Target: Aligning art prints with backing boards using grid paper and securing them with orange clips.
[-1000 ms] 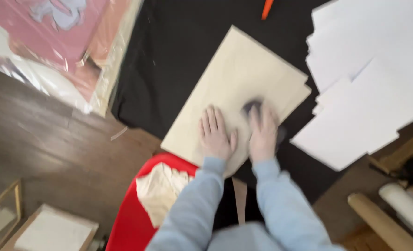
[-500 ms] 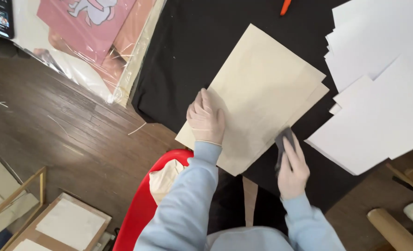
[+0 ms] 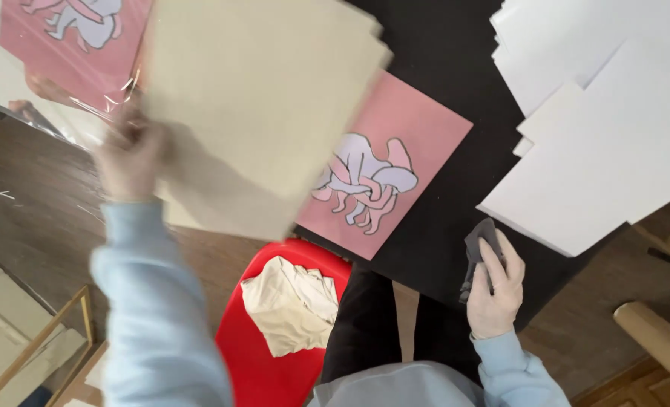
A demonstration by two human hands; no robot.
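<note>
Inspector A: Beige sheet (image 3: 259, 113) is lying lifted off the tabletop (image 3: 440, 45), tilted, filling the frame from 12 o'clock down toward the centre. Left hand (image 3: 131, 154) is gripping it at its lower left edge, at about 9 o'clock; the hand is blurred, so I cannot tell how the fingers are sitting.

Inspector B: And beneath it?

Inspector A: A pink print (image 3: 384, 173) with a pale lilac figure is lying flat on the black tabletop, just right of centre. The sheet's lower right corner is overlapping the print's left part in this view; whether they are touching, I cannot tell.

Inspector B: Right hand?

Inspector A: Right hand (image 3: 493, 290) is resting at 5 o'clock on the near edge of the tabletop, fingers closed around a dark grey cloth (image 3: 479, 245). It is sitting well apart from the print.

Inspector B: Surroundings?

Inspector A: A spread of white sheets (image 3: 591, 128) is occupying the tabletop from 1 to 3 o'clock, overlapping one another. A second pink print in clear wrap (image 3: 71, 45) is showing at 10 to 11 o'clock, partly behind the lifted sheet. A red chair seat (image 3: 274, 377) is showing at 6 o'clock, carrying a crumpled cream rag (image 3: 289, 301). Both sleeves are pale blue. Dark wood floor (image 3: 33, 211) is running along 8 to 9 o'clock.
</note>
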